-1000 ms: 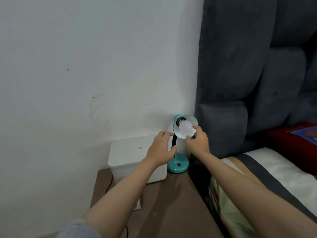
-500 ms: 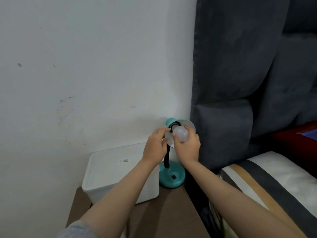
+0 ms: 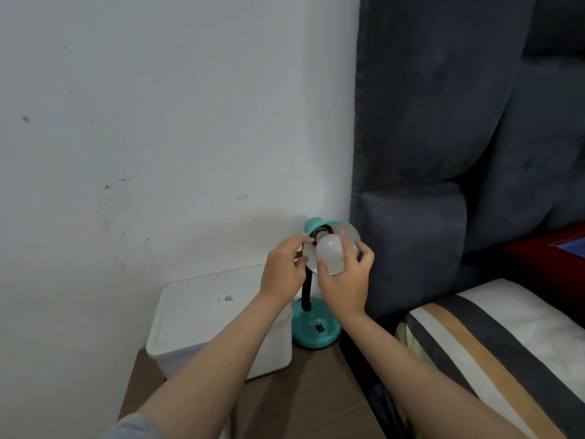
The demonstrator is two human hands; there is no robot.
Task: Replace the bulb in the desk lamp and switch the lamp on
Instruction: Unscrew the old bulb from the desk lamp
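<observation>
Head view looks down along both my bare forearms to a teal desk lamp standing on a brown bedside table, in the corner where the white wall meets a dark grey padded headboard. My right hand is wrapped around the white bulb: thumb on its left side, fingers curled over its right side, palm below it. The bulb's narrow end points up and left at the dark socket inside the lamp's shade; I cannot tell whether it is seated in the threads or only touching them. My left hand is closed on the left rim of the shade, fingertips pinched at its edge, just beside the bulb. The shade tilts toward me on its black neck, which rises from the round base; a small black switch sits on top of that base. The bulb is dark. A white lidded plastic box sits on the table touching or just beside the lamp's base, on its left. At lower right a pillow with grey and tan stripes lies on the bed.
</observation>
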